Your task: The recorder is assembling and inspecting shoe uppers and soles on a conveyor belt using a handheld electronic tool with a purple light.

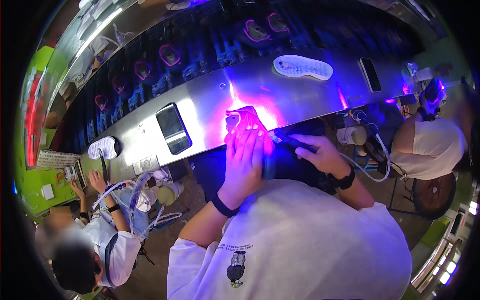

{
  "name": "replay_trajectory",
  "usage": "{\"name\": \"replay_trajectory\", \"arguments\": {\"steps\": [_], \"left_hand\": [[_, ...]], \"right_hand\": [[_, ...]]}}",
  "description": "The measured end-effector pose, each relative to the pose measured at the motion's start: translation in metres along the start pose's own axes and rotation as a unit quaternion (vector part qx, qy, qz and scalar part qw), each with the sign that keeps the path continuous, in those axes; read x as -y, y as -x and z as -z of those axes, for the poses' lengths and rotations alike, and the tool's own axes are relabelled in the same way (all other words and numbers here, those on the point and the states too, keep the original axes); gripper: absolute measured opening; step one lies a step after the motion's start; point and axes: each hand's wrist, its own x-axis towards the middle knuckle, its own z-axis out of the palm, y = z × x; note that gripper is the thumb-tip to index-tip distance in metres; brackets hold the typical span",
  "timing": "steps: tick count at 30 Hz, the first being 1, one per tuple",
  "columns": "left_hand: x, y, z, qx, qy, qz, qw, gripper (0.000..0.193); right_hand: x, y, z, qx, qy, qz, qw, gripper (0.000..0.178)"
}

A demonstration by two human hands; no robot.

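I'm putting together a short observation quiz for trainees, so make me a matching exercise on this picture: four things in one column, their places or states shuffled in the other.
Column one
1. Person's left hand
2. Person's right hand
3. Larger white shoe sole
4. Larger black rectangular phone

Column two
A. On the silver metal table, left of the pink-lit shoe-shaped piece
B. Holding a dark slim tool
C. On the table, beyond and right of that piece
D. Laid over that piece, fingers extended

Pairs: 1-D, 2-B, 3-C, 4-A
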Motion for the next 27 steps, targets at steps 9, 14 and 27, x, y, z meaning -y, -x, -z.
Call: {"name": "replay_trajectory", "arguments": {"steps": [9, 14, 27], "left_hand": [[-0.016, -0.025, 0.0, -0.04, -0.068, 0.033, 0.996, 0.083], [-0.018, -0.027, -0.003, -0.061, -0.079, 0.047, 0.994, 0.083], [-0.02, -0.028, -0.005, -0.057, -0.067, 0.051, 0.995, 0.084]], "right_hand": [[-0.005, 0.002, 0.002, -0.012, -0.078, 0.012, 0.997, 0.043], [-0.002, -0.011, 0.006, -0.037, -0.048, 0.052, 0.997, 0.043], [0.003, -0.008, 0.005, -0.003, -0.086, 0.025, 0.996, 0.042]]}}
